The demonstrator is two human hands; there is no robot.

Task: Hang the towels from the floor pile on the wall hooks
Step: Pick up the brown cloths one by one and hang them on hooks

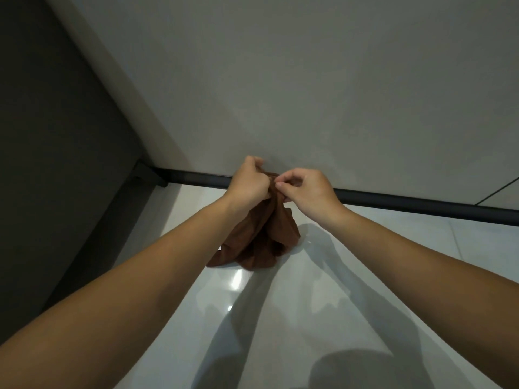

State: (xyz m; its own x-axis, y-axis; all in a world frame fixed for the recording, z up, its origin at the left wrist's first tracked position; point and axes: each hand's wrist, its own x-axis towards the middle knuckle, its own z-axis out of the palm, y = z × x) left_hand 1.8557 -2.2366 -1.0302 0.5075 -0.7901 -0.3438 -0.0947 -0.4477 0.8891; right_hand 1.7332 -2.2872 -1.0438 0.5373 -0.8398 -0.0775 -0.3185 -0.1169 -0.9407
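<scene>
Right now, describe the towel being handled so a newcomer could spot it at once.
Start at the pale grey wall and follow it down to the black skirting strip above the glossy white floor. In front of that strip, the left hand and right hand hold the bunched top of a rust-brown cloth towel. It is the only brown, soft thing in view.

The left grip (247, 182) and right grip (306, 189) meet side by side mid-view, before the wall (309, 80) and level with the skirting strip (393, 202) at its foot. Both pinch the top of the towel (261, 237), which hangs bunched below and between them, over the floor (365, 276). A side panel (56, 136) stands far left, joining the wall at a corner.
</scene>
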